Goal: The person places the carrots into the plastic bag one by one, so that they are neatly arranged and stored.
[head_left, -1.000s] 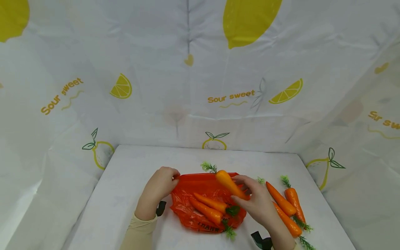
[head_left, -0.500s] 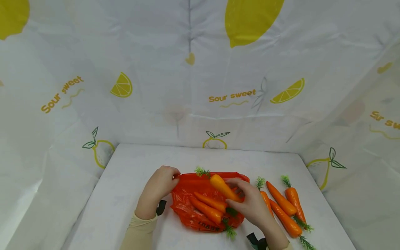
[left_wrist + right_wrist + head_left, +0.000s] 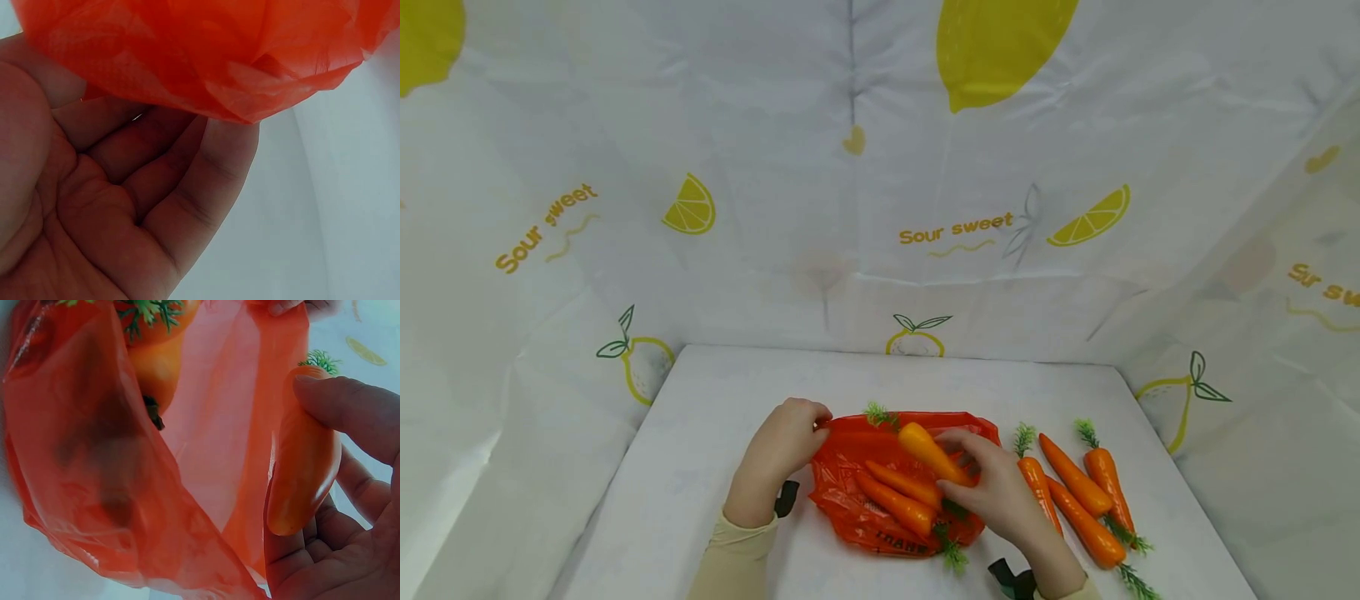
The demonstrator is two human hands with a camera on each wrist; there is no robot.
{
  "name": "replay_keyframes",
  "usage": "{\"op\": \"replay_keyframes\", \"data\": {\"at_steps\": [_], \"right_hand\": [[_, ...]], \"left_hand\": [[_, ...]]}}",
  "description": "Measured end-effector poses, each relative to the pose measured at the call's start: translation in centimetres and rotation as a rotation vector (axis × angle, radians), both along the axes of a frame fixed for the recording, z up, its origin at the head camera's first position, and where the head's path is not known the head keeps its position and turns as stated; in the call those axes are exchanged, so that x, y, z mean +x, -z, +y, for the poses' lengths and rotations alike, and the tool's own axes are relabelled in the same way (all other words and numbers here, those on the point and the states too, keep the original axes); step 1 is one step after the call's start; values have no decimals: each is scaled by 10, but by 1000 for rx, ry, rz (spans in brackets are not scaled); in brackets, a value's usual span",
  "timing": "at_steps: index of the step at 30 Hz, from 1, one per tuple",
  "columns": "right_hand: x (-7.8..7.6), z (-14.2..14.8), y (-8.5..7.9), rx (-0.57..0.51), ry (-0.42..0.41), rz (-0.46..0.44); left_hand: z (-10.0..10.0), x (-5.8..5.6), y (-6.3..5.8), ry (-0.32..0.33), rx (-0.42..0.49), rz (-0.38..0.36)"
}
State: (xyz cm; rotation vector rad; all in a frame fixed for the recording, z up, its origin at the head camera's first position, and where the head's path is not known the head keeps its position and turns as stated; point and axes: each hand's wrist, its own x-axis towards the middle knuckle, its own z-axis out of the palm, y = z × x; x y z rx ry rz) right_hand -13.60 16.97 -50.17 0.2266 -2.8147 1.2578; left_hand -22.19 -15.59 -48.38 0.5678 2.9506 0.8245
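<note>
A red plastic bag lies on the table with its mouth spread. My left hand grips its upper left edge; the left wrist view shows the red film at the fingertips. Between thumb and fingers, my right hand holds an orange carrot over the bag, its leafy top pointing up and left. Two more carrots lie side by side on the red plastic below it, leaves toward the right. In the right wrist view, the held carrot is beside the bag's wall.
Several loose carrots with green tops lie on the white table to the right of my right hand. A white curtain printed with lemons rises behind the table and at both sides.
My right hand has carried the carrot leftward, further over the bag. A loose carrot beside that hand now shows more fully. The left hand stays on the bag's edge.
</note>
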Motion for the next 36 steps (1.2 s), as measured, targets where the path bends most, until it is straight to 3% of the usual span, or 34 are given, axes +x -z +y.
{"op": "replay_keyframes", "data": {"at_steps": [7, 19, 25, 36], "right_hand": [[1, -3, 6, 7, -13, -33], [0, -12, 9, 118, -3, -141], [-2, -14, 17, 166, -40, -153], [-2, -15, 20, 207, -34, -162]], "left_hand": [[0, -1, 1, -2, -5, -2], [0, -3, 1, -5, 0, -7], [0, -2, 1, -3, 0, -2], [0, -2, 1, -3, 3, -14]]}}
